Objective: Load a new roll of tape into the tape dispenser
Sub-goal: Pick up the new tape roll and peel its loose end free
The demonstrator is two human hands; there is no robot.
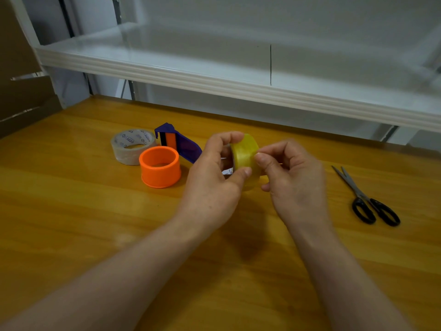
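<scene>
A yellow tape roll is held upright above the wooden table, near its middle. My left hand grips it from the left, fingers over the top and thumb on the front face. My right hand touches the roll's outer surface with thumb and fingertips pinched against it. To the left, the dispenser lies in parts: a purple body with an orange and black piece and a loose orange core ring standing on the table.
A clear tape roll with a printed core lies flat at the left, behind the orange ring. Black-handled scissors lie at the right. A white shelf overhangs the table's far edge. Cardboard stands at far left.
</scene>
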